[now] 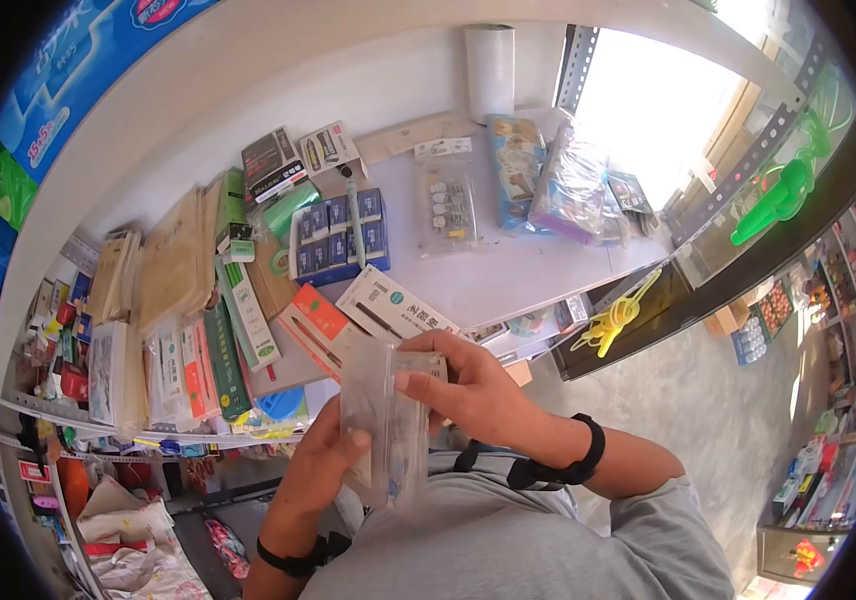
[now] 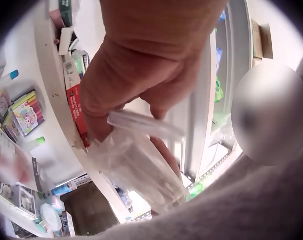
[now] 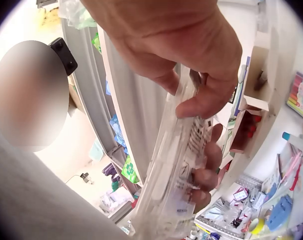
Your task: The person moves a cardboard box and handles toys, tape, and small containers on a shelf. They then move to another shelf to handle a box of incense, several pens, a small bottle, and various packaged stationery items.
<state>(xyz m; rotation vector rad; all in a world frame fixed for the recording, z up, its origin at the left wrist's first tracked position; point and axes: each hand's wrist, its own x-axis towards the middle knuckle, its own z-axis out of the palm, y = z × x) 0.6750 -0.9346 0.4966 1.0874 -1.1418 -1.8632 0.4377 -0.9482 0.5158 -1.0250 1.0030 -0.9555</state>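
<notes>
In front of the person's chest, both hands hold several clear plastic packs (image 1: 380, 420) stacked together. The left hand (image 1: 326, 452) grips their lower left side, its thumb on the front face. At the top right, the right hand (image 1: 473, 388) pinches the packs with its thumb in front and its fingers behind. The right wrist view shows dark print on a pack (image 3: 166, 172), with fingertips of the left hand (image 3: 206, 172) around its side. From the left wrist, the clear plastic (image 2: 141, 162) lies below the left hand (image 2: 141, 70). The packs' contents are blurred.
A white shelf (image 1: 428, 275) ahead bears a blue box of small packs (image 1: 373, 232), a clear hanging pack (image 1: 446, 205) and wrapped goods (image 1: 573, 190). Pen boxes (image 1: 395, 305) lie at its front edge. Envelopes (image 1: 173, 255) stand left; a yellow plastic item (image 1: 616, 318) hangs right.
</notes>
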